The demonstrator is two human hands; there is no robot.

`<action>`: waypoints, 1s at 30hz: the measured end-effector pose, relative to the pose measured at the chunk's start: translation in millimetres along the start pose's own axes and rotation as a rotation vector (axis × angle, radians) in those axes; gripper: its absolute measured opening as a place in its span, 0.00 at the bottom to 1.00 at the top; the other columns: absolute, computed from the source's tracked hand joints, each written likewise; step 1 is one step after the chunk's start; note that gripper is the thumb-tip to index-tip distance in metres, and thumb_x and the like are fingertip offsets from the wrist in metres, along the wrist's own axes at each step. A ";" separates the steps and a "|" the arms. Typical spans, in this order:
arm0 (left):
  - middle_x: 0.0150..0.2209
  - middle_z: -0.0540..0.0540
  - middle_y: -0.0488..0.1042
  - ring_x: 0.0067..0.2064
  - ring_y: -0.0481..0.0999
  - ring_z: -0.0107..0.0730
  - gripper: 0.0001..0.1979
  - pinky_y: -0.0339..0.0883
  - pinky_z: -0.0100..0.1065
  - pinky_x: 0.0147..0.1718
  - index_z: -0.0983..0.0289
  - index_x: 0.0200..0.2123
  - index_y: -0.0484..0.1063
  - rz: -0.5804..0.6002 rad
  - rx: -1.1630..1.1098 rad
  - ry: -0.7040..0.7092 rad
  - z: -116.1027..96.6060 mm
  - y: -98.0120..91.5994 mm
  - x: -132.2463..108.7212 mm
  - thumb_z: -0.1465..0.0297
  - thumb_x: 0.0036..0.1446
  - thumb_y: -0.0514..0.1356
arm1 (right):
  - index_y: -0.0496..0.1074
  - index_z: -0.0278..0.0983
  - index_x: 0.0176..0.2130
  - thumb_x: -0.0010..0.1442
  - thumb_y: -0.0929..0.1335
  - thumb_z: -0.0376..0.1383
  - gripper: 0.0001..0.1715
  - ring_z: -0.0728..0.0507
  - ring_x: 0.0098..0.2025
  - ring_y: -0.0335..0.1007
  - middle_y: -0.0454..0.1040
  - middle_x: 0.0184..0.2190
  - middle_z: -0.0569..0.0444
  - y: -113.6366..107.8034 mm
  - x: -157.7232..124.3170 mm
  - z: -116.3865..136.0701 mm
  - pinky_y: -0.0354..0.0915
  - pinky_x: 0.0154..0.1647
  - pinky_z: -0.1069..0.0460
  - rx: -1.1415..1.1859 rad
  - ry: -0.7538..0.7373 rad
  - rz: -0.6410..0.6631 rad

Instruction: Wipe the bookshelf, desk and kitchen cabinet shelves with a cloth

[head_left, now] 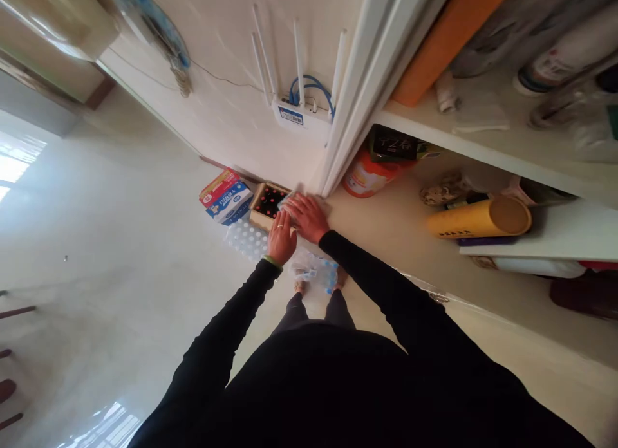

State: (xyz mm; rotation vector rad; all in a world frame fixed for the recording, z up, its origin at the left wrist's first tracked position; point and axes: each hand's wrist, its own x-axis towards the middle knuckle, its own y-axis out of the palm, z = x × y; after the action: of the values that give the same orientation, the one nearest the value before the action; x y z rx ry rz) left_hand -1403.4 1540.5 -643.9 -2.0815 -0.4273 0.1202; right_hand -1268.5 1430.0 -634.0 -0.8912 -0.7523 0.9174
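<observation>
My left hand [282, 238], with a ring and a wristband, reaches down with its fingers stretched out at the near side of an open carton of dark bottles with red caps [268, 199]. Close beside it, my right hand [308, 217] lies flat, fingers extended, over a pale flat item [288, 196] at the carton's right side. What that item is I cannot make out, as the hand covers most of it. A plastic-wrapped pack of clear bottles with white caps [246, 238] stands left of my left hand. Below my hands, by my feet, is another clear pack with blue caps [313, 271].
A red, white and blue box [226, 197] stands left of the carton. A white router [302, 116] with blue cable is on the wall. To the right are cabinet shelves [483, 145] with an orange container [364, 174] and a yellow cylinder [476, 219].
</observation>
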 end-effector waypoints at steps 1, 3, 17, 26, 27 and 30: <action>0.77 0.73 0.62 0.80 0.60 0.59 0.38 0.59 0.63 0.77 0.71 0.76 0.60 -0.006 -0.004 -0.014 -0.4 -0.2 -0.5 0.75 0.64 0.61 | 0.67 0.36 0.75 0.74 0.65 0.37 0.34 0.32 0.82 0.50 0.63 0.78 0.43 -1.9 1.9 -0.6 0.46 0.83 0.31 0.009 -0.021 0.010; 0.77 0.74 0.61 0.80 0.59 0.59 0.37 0.59 0.63 0.77 0.71 0.75 0.61 -0.010 -0.014 0.020 -8.8 1.6 -4.2 0.74 0.64 0.62 | 0.66 0.36 0.75 0.75 0.64 0.37 0.34 0.33 0.81 0.51 0.64 0.77 0.44 -9.0 -9.5 -7.9 0.48 0.83 0.33 0.030 -0.033 0.009; 0.81 0.73 0.52 0.82 0.53 0.58 0.57 0.58 0.58 0.78 0.62 0.80 0.45 -0.194 -0.487 0.124 -178.0 28.6 96.1 0.62 0.59 0.76 | 0.72 0.33 0.61 0.66 0.69 0.47 0.31 0.25 0.75 0.61 0.72 0.70 0.32 -63.7 -226.1 -88.9 0.59 0.75 0.28 -0.117 0.573 -0.405; 0.77 0.79 0.56 0.82 0.51 0.64 0.67 0.55 0.54 0.79 0.70 0.77 0.48 -0.322 -0.473 -0.183 -239.6 39.6 142.1 0.67 0.44 0.85 | 0.72 0.38 0.53 0.61 0.72 0.43 0.23 0.28 0.68 0.69 0.77 0.63 0.33 -69.5 -162.9 -120.3 0.62 0.74 0.30 0.015 0.583 -0.507; 0.77 0.78 0.57 0.82 0.52 0.64 0.66 0.56 0.53 0.79 0.70 0.77 0.49 -0.342 -0.463 -0.192 -241.5 41.7 142.8 0.67 0.44 0.85 | 0.72 0.39 0.52 0.59 0.71 0.40 0.21 0.29 0.66 0.72 0.78 0.60 0.35 -71.5 -160.8 -128.0 0.65 0.72 0.31 0.054 0.607 -0.523; 0.75 0.74 0.60 0.81 0.55 0.61 0.62 0.59 0.52 0.78 0.66 0.76 0.52 -0.410 -0.427 -0.219 -244.3 46.6 145.9 0.64 0.47 0.83 | 0.72 0.40 0.55 0.56 0.66 0.36 0.26 0.31 0.60 0.76 0.81 0.56 0.39 -81.1 -151.2 -149.4 0.72 0.67 0.33 0.239 0.709 -0.668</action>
State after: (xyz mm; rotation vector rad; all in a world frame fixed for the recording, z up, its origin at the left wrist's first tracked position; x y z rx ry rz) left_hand -1193.2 1371.1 -542.8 -2.3519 -1.0818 0.0119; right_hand -1177.9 1222.1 -652.6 -0.6187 -0.2692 0.0650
